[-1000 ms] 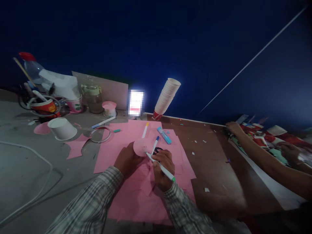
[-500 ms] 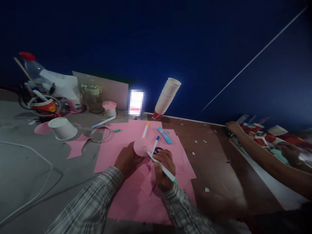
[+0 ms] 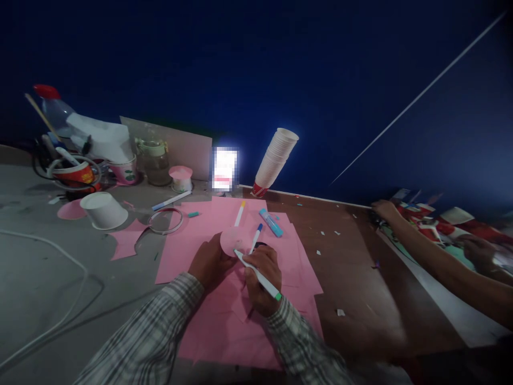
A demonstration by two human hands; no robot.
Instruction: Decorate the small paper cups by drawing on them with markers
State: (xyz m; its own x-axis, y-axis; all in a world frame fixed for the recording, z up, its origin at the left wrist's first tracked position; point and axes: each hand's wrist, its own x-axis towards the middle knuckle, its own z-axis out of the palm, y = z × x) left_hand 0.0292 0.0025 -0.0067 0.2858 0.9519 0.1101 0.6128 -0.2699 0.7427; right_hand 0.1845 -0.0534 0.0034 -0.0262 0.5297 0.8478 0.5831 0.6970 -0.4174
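Note:
My left hand [image 3: 210,262] grips a small pink paper-covered round piece [image 3: 230,240] over the pink paper sheets [image 3: 192,235]. In my right hand [image 3: 262,278] is a white marker with a green end [image 3: 258,275], its tip touching the pink round piece. Both hands are closed. A blue-capped marker [image 3: 255,238], a yellow-capped marker [image 3: 239,213] and a light blue glue stick [image 3: 270,222] lie on the pink paper just beyond my hands.
A tilted stack of white paper cups [image 3: 274,160] stands at the back. An overturned white cup [image 3: 104,209], a tape ring [image 3: 164,220], a jar [image 3: 154,160] and a cluttered tool holder [image 3: 70,171] sit left. Another person's arm [image 3: 433,262] reaches in from the right. A cable [image 3: 60,251] crosses the left.
My right hand and the marker shifted slightly left and toward the pink round piece. The left hand stays on it.

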